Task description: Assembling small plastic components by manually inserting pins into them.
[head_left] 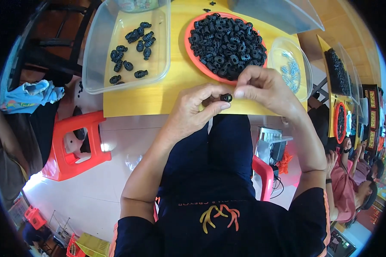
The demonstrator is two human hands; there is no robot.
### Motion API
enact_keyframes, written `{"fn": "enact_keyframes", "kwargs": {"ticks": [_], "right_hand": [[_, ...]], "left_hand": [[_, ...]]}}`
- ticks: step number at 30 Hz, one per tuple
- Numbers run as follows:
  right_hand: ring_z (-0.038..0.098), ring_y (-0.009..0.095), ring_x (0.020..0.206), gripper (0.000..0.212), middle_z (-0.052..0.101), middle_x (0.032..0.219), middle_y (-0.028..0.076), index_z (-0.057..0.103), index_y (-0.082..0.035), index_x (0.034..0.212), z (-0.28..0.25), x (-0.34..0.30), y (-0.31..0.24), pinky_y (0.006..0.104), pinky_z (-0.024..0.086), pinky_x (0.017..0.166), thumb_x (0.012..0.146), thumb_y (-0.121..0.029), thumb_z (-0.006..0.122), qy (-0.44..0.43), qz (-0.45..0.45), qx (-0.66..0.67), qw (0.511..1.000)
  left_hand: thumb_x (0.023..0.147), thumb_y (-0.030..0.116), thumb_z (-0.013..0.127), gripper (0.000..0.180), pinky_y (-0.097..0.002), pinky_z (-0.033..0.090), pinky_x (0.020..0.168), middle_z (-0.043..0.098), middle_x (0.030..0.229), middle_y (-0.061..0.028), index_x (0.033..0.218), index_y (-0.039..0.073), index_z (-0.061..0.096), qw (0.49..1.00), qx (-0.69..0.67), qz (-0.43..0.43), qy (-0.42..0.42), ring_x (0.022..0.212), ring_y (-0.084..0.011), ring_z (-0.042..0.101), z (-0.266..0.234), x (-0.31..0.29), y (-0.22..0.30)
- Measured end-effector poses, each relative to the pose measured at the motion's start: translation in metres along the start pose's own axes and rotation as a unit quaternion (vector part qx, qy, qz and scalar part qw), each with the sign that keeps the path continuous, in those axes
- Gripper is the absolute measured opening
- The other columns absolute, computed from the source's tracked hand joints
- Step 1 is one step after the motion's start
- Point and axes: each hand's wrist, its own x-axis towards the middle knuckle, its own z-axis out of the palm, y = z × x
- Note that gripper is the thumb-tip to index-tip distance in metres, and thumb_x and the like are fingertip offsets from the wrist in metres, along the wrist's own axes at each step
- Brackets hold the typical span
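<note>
My left hand (199, 105) holds a small black plastic cord lock part (226, 98) between thumb and fingers, with its open end toward my right hand. Close beside it, my right hand (261, 88) has thumb and forefinger pinched together; whatever is between them is too small to make out. Just beyond my hands, a round red tray (187, 48) is heaped with black cord lock parts (227, 45). To the right, a clear round tub (302, 55) contains small silvery springs (291, 73). On the left, a clear plastic bin (90, 73) has several black cord locks (140, 74) scattered in it.
Everything stands on a yellow table (158, 103), its near edge under my hands. A grey translucent bin (278, 15) is at the back right. A red stool (75, 145) stands at lower left beside a person's arm. Other people (347, 192) sit at a table on the right.
</note>
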Motion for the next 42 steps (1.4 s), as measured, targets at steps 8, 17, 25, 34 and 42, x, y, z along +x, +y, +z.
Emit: {"fn": "enact_keyframes", "kwargs": {"ticks": [8, 17, 25, 34, 42], "right_hand": [[0.054, 0.009, 0.062, 0.014, 0.067, 0.079, 0.006, 0.067, -0.001, 0.098, -0.048, 0.021, 0.002, 0.0256, 0.045, 0.057, 0.087, -0.010, 0.067, 0.214, -0.100, -0.280, 0.930], [0.059, 0.018, 0.067, 0.013, 0.065, 0.082, 0.009, 0.068, -0.002, 0.095, -0.044, 0.043, -0.012, 0.0299, 0.048, 0.062, 0.085, -0.011, 0.068, 0.149, -0.155, -0.346, 0.913], [0.062, 0.031, 0.085, 0.015, 0.063, 0.088, 0.012, 0.068, -0.005, 0.094, -0.018, 0.067, -0.011, 0.0386, 0.050, 0.074, 0.081, -0.010, 0.067, 0.084, -0.287, -0.340, 0.892], [0.063, 0.032, 0.075, 0.019, 0.061, 0.089, 0.010, 0.069, -0.010, 0.096, 0.004, 0.089, -0.013, 0.0418, 0.051, 0.065, 0.078, -0.013, 0.070, 0.064, -0.337, -0.477, 0.809], [0.063, 0.031, 0.076, 0.016, 0.063, 0.092, 0.011, 0.068, -0.006, 0.093, 0.001, 0.093, -0.007, 0.0404, 0.052, 0.066, 0.078, -0.012, 0.070, 0.062, -0.363, -0.414, 0.832]], "left_hand": [[0.085, 0.001, 0.069, 0.024, -0.0212, 0.045, 0.064, 0.058, 0.077, 0.0004, 0.109, 0.001, 0.065, 0.999, 0.004, -0.050, 0.012, 0.070, -0.0057, 0.055, 0.000, 0.002, 0.004], [0.085, -0.001, 0.068, 0.026, -0.0210, 0.046, 0.067, 0.061, 0.080, 0.0000, 0.110, -0.001, 0.064, 0.999, 0.008, -0.038, 0.012, 0.073, -0.0060, 0.057, 0.001, 0.002, 0.000], [0.083, 0.001, 0.070, 0.025, -0.0230, 0.047, 0.068, 0.062, 0.080, -0.0021, 0.108, 0.001, 0.066, 0.999, 0.025, -0.046, 0.007, 0.070, -0.0081, 0.058, 0.001, 0.006, 0.006], [0.083, 0.002, 0.070, 0.023, -0.0239, 0.047, 0.067, 0.064, 0.085, -0.0041, 0.106, 0.001, 0.066, 0.999, 0.021, -0.027, 0.014, 0.070, -0.0089, 0.058, 0.001, 0.005, 0.001], [0.084, 0.002, 0.069, 0.023, -0.0237, 0.048, 0.068, 0.065, 0.086, -0.0035, 0.106, 0.001, 0.066, 0.999, 0.027, -0.024, 0.007, 0.071, -0.0082, 0.059, -0.001, 0.004, 0.002]]}}
